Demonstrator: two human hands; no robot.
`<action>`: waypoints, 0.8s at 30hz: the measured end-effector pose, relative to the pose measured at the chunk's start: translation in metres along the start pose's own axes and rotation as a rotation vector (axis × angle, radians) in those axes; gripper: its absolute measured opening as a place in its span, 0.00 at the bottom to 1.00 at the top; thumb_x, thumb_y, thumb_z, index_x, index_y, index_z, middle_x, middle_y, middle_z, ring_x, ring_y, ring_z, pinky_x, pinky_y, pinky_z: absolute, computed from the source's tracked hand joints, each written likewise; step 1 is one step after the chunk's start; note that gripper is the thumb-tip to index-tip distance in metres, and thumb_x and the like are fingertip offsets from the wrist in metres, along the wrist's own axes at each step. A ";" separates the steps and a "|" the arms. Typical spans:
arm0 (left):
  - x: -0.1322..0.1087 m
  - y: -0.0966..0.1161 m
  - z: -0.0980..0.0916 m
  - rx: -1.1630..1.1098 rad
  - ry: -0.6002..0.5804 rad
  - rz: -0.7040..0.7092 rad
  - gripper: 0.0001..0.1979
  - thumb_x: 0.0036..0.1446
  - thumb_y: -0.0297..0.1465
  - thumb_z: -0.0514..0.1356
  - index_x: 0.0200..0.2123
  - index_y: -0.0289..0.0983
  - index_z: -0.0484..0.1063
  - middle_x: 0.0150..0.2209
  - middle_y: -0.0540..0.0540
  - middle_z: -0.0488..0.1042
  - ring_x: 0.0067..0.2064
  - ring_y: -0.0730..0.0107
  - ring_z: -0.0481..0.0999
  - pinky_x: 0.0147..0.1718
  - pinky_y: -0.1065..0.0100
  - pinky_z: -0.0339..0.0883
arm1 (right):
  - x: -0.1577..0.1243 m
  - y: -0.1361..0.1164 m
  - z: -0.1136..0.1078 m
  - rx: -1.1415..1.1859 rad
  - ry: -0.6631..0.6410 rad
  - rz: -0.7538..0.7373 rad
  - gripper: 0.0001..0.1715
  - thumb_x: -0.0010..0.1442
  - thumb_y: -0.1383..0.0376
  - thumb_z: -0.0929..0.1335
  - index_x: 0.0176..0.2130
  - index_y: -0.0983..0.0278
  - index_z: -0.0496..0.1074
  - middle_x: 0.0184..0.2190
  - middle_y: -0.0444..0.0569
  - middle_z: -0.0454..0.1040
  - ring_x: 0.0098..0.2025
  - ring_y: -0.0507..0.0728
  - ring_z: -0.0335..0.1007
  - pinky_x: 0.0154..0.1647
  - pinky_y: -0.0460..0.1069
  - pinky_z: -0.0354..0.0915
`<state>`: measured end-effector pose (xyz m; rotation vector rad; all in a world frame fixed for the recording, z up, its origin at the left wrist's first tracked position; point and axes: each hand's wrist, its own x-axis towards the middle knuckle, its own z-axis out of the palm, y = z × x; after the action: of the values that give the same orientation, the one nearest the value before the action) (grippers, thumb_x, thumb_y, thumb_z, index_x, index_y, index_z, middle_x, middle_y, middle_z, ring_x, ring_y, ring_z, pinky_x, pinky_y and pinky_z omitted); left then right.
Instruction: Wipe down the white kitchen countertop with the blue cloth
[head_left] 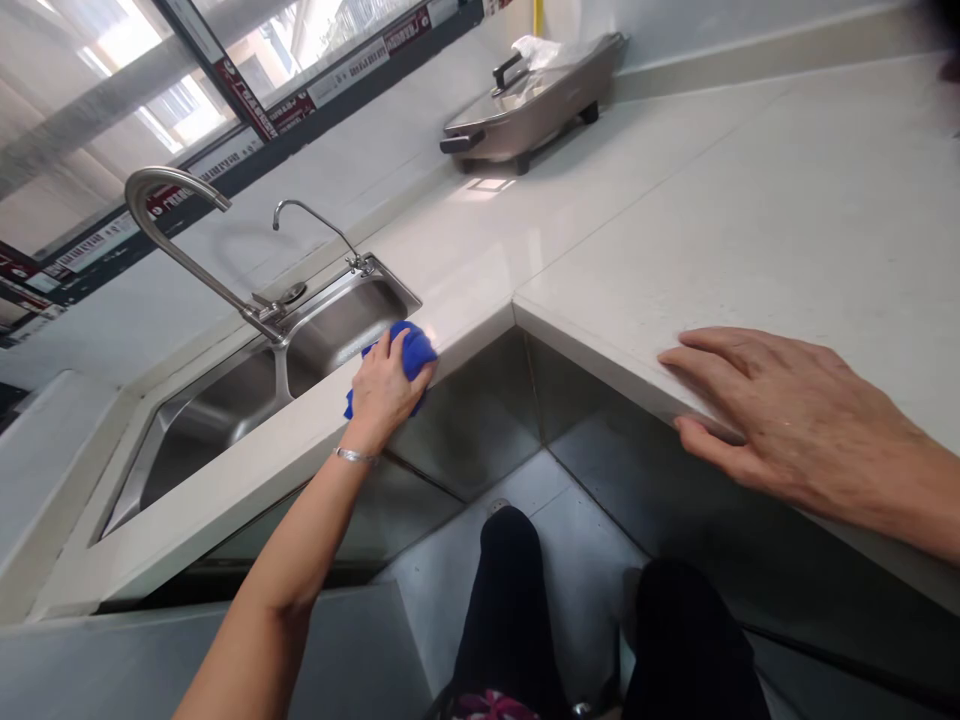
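Note:
My left hand grips a bunched blue cloth and presses it on the counter's front strip, just right of the double-bowl steel sink. Part of the cloth is hidden under the fingers. On the right, my right hand rests at the edge of the white countertop, with its fingers stretched over the top and the thumb below the rim. Nothing is in that hand.
A large curved faucet and a thin small tap rise behind the sink. An electric pan with a glass lid stands against the back wall. The counter's inner corner juts above dark cabinet fronts.

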<state>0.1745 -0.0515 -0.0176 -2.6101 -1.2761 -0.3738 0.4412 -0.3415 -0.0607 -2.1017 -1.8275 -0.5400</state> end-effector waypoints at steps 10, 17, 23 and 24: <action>0.062 0.067 0.018 -0.153 -0.037 0.180 0.39 0.60 0.51 0.61 0.69 0.41 0.60 0.68 0.37 0.63 0.64 0.44 0.66 0.65 0.46 0.64 | -0.001 0.002 0.003 0.095 0.028 0.024 0.23 0.64 0.59 0.61 0.56 0.62 0.69 0.59 0.61 0.71 0.60 0.70 0.68 0.56 0.64 0.67; 0.051 0.050 0.012 -0.192 -0.092 0.263 0.40 0.59 0.41 0.63 0.72 0.42 0.55 0.72 0.39 0.57 0.68 0.45 0.62 0.66 0.47 0.63 | -0.007 0.008 0.004 0.191 0.031 0.036 0.29 0.66 0.55 0.63 0.63 0.58 0.66 0.62 0.57 0.70 0.63 0.69 0.66 0.60 0.65 0.66; 0.011 -0.018 -0.004 -0.177 -0.174 0.233 0.41 0.57 0.36 0.63 0.73 0.47 0.53 0.75 0.45 0.52 0.71 0.48 0.61 0.65 0.48 0.67 | -0.008 0.010 0.005 0.223 0.016 0.026 0.31 0.67 0.54 0.63 0.65 0.58 0.65 0.63 0.58 0.69 0.65 0.70 0.65 0.59 0.67 0.67; 0.002 -0.032 -0.007 -0.168 -0.186 0.209 0.41 0.57 0.36 0.63 0.73 0.48 0.53 0.75 0.46 0.52 0.71 0.48 0.61 0.65 0.47 0.67 | -0.008 0.010 0.005 0.226 0.014 0.022 0.31 0.67 0.54 0.63 0.66 0.57 0.65 0.64 0.58 0.69 0.65 0.70 0.65 0.60 0.67 0.67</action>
<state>0.1488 -0.0330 -0.0075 -2.9457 -1.0488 -0.2150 0.4510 -0.3482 -0.0685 -1.9605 -1.7644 -0.3243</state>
